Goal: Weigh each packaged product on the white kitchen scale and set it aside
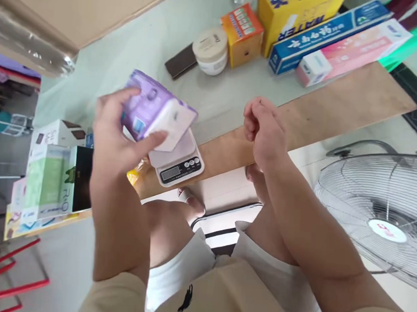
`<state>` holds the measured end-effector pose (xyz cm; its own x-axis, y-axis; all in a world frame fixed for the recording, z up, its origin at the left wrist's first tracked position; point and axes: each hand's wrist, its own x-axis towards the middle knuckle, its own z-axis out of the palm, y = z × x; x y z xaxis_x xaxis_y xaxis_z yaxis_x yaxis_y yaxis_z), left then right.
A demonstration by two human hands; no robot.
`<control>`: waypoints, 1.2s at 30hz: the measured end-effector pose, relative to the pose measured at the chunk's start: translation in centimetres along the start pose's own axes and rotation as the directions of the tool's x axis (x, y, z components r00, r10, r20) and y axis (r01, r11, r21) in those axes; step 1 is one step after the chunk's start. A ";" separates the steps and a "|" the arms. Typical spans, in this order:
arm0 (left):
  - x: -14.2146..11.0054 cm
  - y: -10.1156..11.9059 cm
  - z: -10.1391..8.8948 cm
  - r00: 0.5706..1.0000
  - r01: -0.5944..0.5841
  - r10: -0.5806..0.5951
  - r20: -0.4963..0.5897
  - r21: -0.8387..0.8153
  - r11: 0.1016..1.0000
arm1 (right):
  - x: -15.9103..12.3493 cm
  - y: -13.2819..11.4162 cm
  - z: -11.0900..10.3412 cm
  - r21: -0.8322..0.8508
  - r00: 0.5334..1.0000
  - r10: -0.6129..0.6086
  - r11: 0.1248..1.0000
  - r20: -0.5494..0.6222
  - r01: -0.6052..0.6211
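Left hand [117, 128] gripping a purple-and-white box [155, 109] over a white digital scale [180, 161]

Its grip is spread around the box; the right hand [264, 128] is loosely curled above the brown wooden board [344, 107].

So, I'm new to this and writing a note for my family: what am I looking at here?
There is no robot: these are a person's bare hands. The single picture comes from a camera worn on their head, looking forward and down.

The left hand holds a purple-and-white pack at a small scale; whether they touch is unclear. The right hand is curled closed, with nothing visible in it.

Farther back on the pale table are a dark flat item, a lidded jar and orange, yellow, blue and pink boxes. A fan stands at right.
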<state>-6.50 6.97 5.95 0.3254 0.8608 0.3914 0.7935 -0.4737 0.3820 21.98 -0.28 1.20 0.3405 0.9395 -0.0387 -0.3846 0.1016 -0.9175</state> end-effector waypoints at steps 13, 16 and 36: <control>-5.3 -2.3 0.1 0.983 -0.110 0.157 0.089 -0.399 0.911 | 0.5 5.4 8.1 -0.249 0.993 -0.081 0.963 0.089 0.101; -6.7 -2.4 -0.6 0.992 -0.109 0.069 -0.106 -0.443 0.890 | 0.2 5.4 8.3 -0.251 0.993 -0.117 0.961 0.025 0.119; -8.8 -1.8 -2.3 0.959 0.273 -0.269 0.094 -0.569 0.776 | -2.2 5.2 9.8 -0.283 0.960 -0.210 0.947 -0.185 0.152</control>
<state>-11.97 -0.15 3.71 0.1472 0.9700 0.1935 0.4120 -0.2380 0.8795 10.85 1.42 0.42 0.5664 0.8201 0.0818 -0.0697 0.1466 -0.9867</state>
